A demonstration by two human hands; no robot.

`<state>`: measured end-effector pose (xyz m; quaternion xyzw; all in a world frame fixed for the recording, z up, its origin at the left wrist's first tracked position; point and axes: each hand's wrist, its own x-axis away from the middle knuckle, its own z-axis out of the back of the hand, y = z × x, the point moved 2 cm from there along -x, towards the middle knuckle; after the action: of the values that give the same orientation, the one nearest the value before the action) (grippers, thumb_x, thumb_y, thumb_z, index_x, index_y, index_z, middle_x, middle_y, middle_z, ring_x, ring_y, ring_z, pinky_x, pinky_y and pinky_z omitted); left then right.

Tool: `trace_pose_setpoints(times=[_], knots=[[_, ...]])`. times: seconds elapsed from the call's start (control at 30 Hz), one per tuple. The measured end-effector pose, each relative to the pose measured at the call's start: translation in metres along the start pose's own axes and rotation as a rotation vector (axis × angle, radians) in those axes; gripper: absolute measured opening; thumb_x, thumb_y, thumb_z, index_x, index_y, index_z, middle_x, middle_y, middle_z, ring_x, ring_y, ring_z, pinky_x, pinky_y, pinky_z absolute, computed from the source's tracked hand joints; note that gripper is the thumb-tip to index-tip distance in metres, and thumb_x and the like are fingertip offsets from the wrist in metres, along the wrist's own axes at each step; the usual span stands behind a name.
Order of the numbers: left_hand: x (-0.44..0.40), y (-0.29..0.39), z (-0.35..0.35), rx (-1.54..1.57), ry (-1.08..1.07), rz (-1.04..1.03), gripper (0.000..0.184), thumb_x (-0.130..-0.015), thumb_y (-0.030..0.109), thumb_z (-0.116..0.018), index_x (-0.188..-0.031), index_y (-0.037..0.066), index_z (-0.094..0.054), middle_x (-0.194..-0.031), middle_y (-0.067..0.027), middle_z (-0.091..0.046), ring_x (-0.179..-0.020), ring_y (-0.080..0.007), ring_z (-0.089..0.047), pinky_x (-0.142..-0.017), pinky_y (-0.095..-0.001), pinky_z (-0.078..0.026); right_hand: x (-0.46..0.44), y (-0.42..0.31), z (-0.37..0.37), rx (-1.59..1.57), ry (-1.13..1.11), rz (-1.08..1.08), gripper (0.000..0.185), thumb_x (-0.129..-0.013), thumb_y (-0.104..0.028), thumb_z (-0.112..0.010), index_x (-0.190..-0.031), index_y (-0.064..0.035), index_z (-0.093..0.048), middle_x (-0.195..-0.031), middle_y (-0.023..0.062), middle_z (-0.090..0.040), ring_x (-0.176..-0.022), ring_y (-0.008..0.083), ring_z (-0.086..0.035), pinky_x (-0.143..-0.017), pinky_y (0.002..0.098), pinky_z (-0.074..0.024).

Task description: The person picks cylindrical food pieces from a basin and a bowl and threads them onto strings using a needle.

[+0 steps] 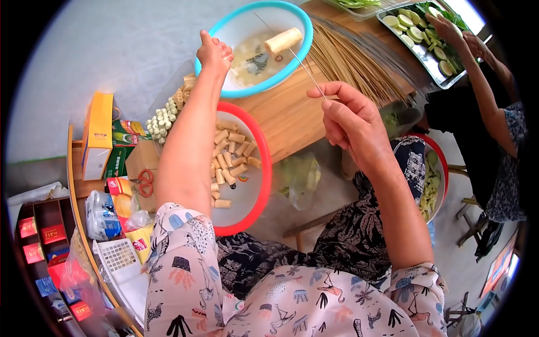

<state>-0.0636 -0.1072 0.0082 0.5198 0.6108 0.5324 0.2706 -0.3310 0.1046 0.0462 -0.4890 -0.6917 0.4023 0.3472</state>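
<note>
the right hand's (359,121) grip pinches a thin skewer (307,70) between thumb and forefinger. one pale roll piece (283,41) is pierced on it, over the blue-rimmed basin (261,89). the left hand (215,53) is at that basin's left rim, fingers curled; whether its grip contains anything cannot be told. cut pieces (238,169) lie in the red-rimmed basin (264,168); sticks (359,62) lie on the wooden surface (297,123).

Skewer (306,71) thin metal; blue-rimmed basin (264,88) glossy plastic; tabletop (295,115) wood.
</note>
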Motion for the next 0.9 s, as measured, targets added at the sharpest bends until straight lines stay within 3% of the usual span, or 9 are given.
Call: trace_pose_setpoints(times=[0.73,0.83,0.9], knots=[[-0.033,-0.023,0.005,-0.107,-0.009,0.035,0.046,-0.099,0.047,-0.029,-0.068,0.013,-0.031,-0.058,-0.0012,-0.025,-0.047,-0.0142,-0.022,-0.044,-0.0294,-0.018,-0.001,0.002,0.001,0.051,0.027,0.038,0.022,-0.094,-0.016,-0.049,-0.108,-0.0025,-0.060,-0.058,-0.0068,-0.040,-0.048,0.0019,-0.034,-0.045,0.0186,-0.0266],[-0.043,-0.025,0.039,-0.123,-0.096,0.033,0.047,-0.099,0.049,-0.030,-0.071,0.012,-0.038,-0.058,-0.0029,-0.034,-0.046,-0.0159,-0.033,-0.044,-0.0295,-0.027,-0.002,0.007,0.000,0.081,0.043,0.049,0.022,-0.095,-0.017,-0.049,-0.107,-0.0039,-0.061,-0.058,-0.0067,-0.040,-0.049,0.0019,-0.034,-0.045,0.0181,-0.0267],[-0.007,-0.016,0.049,-0.062,-0.264,0.088,0.042,-0.097,0.047,-0.043,-0.075,0.012,-0.050,-0.053,-0.0031,-0.041,-0.045,-0.0178,-0.043,-0.044,-0.0319,-0.037,-0.002,0.012,-0.001,0.088,0.011,0.088,0.022,-0.095,-0.017,-0.050,-0.107,-0.0040,-0.063,-0.058,-0.0068,-0.040,-0.049,0.0019,-0.035,-0.045,0.0178,-0.0265]])
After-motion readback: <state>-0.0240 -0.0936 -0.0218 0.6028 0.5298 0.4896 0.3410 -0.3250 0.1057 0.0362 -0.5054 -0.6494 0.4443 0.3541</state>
